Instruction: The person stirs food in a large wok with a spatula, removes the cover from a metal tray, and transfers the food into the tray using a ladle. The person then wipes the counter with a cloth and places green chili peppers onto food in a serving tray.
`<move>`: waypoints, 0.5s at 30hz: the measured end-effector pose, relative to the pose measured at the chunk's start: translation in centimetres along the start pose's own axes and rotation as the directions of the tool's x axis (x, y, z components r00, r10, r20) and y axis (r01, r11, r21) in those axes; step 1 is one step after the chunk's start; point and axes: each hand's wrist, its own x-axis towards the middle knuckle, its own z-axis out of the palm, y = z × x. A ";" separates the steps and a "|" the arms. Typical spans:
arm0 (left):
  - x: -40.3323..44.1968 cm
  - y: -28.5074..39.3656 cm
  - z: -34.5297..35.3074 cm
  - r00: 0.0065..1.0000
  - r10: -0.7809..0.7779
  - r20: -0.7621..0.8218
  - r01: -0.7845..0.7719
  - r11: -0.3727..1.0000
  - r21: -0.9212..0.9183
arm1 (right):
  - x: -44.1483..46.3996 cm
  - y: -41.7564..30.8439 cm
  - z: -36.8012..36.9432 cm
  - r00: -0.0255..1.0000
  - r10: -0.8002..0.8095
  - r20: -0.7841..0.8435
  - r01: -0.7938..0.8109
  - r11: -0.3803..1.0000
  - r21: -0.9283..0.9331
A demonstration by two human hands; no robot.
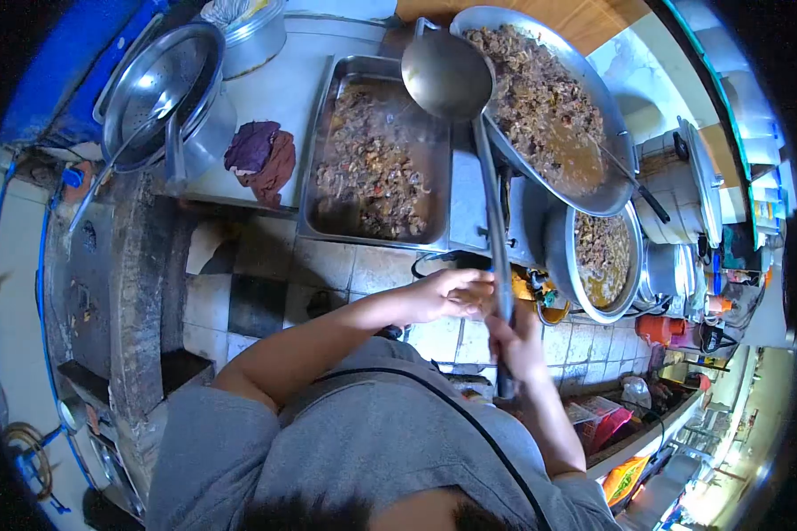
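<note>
A large long-handled metal ladle [497,208] slants across the middle of the head view. Its round bowl [447,75] is over the far right corner of the steel tray [308,199], beside the big oval basin [627,181]. My right hand [521,343] is closed around the lower handle. My left hand [452,295] is beside the handle, fingers apart and partly curled; whether it touches the handle I cannot tell. Chopped meat stew [372,168] covers much of the tray's bottom. More stew [549,106] with brown liquid fills the basin, where a black-handled utensil [651,202] rests.
A smaller basin [630,301] of stew stands below the oval one. At the left are a metal colander [119,106] with a ladle in it and crumpled purple and brown cloths [261,157]. A lidded pot [669,190] stands at the right; tiled floor [443,341] shows below the counter.
</note>
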 end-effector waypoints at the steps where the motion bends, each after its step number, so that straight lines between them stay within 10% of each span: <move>1: 0.5 0.7 0.3 0.999 0.022 0.034 -0.022 1.000 0.007 | -0.5 -1.0 -1.1 1.000 0.020 0.002 -0.021 0.995 0.094; 9: -0.1 3.3 1.2 0.983 -0.044 0.179 0.035 0.998 0.053 | -4.4 -6.0 -10.0 0.973 0.005 -0.230 0.026 0.991 0.134; 11: -0.6 3.5 0.8 0.982 -0.079 0.169 0.073 0.996 0.044 | -2.3 -3.8 -13.8 0.932 -0.143 -0.334 0.052 0.963 -0.266; 15: -1.5 3.7 -0.2 0.983 -0.050 0.179 0.037 0.997 0.070 | 0.6 -4.3 -17.4 0.908 -0.028 -0.419 -0.125 0.934 -0.333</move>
